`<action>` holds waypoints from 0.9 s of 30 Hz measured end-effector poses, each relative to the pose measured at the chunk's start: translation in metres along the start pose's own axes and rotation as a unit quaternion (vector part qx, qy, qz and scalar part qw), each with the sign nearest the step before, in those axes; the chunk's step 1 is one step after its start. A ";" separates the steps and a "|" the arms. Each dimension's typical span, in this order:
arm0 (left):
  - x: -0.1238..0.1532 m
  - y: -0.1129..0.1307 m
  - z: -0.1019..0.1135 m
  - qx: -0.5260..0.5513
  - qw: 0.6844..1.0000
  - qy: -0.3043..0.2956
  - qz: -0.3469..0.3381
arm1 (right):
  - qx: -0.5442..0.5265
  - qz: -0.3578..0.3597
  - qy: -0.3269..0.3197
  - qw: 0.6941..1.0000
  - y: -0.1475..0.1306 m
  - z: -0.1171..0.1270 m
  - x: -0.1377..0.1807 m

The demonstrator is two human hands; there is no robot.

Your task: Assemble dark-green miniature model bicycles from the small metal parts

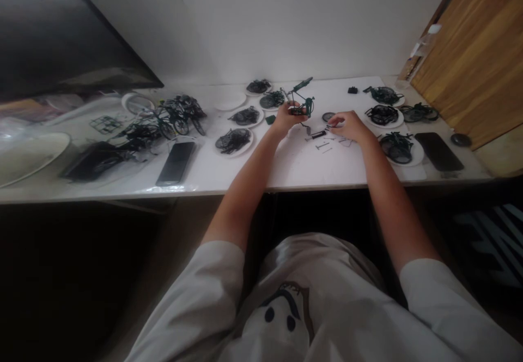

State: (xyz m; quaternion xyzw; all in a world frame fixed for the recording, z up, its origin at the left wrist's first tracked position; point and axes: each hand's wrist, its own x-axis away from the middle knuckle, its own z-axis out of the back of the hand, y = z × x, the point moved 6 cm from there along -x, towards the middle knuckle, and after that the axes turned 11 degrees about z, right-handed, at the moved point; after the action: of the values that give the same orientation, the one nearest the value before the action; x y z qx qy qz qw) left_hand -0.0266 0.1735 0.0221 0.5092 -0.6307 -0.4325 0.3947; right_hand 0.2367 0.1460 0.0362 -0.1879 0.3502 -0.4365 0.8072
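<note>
My left hand (286, 119) is closed around a small dark green toy bicycle frame (301, 106), held just above the white table (286, 166). My right hand (347, 125) rests on the table to the right of it, fingers curled over small loose screws and metal parts (322, 138). Whether its fingertips pinch one of them is too small to tell. A small round dark part (328, 116) lies just behind the right hand.
White plates with dark bicycle parts stand on both sides (234, 140) (396, 148). A pile of finished toy bicycles (171, 119) lies at the left. Two dark phones (176, 162) (439, 151) lie flat. A wooden board (469, 51) leans at the right, a dark screen (61, 35) at the left.
</note>
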 end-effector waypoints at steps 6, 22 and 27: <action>0.000 0.000 -0.001 -0.005 1.000 -0.006 -0.002 | -0.058 -0.021 0.003 0.998 -0.004 -0.002 -0.003; -0.004 0.000 0.004 -0.003 1.000 0.005 0.001 | 0.052 -0.011 0.054 0.997 0.005 0.015 -0.004; -0.001 0.001 0.001 0.005 1.000 0.004 0.001 | 0.047 -0.008 0.047 0.998 -0.002 0.013 -0.004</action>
State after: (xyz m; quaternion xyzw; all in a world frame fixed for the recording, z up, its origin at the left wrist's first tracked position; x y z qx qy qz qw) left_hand -0.0280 0.1752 0.0226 0.5121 -0.6317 -0.4274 0.3950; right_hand 0.2438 0.1484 0.0482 -0.1314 0.3656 -0.4671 0.7943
